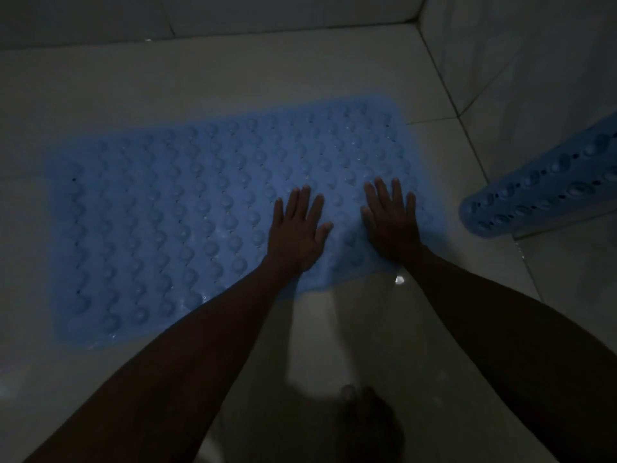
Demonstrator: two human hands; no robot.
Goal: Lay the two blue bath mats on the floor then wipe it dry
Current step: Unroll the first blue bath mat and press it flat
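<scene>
Head view: both hands' fingers, left (302, 203) and right (389, 195), splay flat on the first mat (167, 212), holding nothing; the second mat (547, 195), still off the floor (334, 71), lies nearer the right fingers, slanting up-right.

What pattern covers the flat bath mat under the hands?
Rows of raised round bumps with small holes between, all light blue, on the bath mat; head view.
</scene>
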